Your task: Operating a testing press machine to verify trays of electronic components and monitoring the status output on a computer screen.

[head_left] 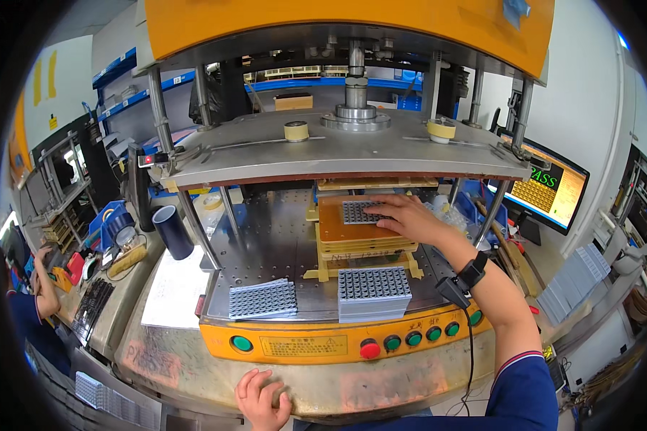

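My right hand [402, 217] reaches under the raised press plate [374, 152], palm down with fingers stretched out. Its fingertips rest on a grey circuit board panel [359, 212] with rows of small dark cells. That panel lies flat on an orange fixture block [338, 231], and my fingers cover its right part. In front of the fixture stands a neat stack of similar panels [374, 294]. A lower, less even pile of panels [262, 299] lies to its left. My left hand [262, 402] is empty by the bench's front edge, its fingers loosely bent and apart.
Metal posts [200, 230] flank the press bed. A green button [242, 343] and a red button [369, 349] sit on its orange front. A dark blue cup [173, 233] stands left, a monitor [550, 187] right. A black cable hangs near my right wrist. Another person works far left.
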Demonstrator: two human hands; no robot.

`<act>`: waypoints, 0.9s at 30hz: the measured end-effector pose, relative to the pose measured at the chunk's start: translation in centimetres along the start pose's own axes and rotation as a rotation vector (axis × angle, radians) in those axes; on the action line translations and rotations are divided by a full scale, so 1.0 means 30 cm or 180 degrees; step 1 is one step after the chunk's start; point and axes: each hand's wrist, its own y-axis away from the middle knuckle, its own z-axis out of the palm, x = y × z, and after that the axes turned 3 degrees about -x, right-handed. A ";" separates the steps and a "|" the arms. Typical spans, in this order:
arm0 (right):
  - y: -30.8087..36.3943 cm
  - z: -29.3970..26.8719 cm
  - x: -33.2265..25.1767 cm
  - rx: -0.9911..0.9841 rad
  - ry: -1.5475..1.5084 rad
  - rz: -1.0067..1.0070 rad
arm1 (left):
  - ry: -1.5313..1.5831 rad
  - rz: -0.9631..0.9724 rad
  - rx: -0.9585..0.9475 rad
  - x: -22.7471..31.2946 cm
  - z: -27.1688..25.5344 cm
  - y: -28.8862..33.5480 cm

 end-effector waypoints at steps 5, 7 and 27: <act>-0.011 0.015 0.008 0.0002 -0.0027 0.0006 | 0.0070 0.0192 0.0120 0.007 -0.019 -0.019; -0.013 0.013 0.008 0.0008 -0.0106 0.0002 | 0.0069 0.0174 0.0094 0.005 -0.016 -0.015; -0.082 -0.025 0.038 -0.0709 -0.0467 -0.0041 | -0.0011 -0.0064 -0.0076 0.001 0.002 -0.002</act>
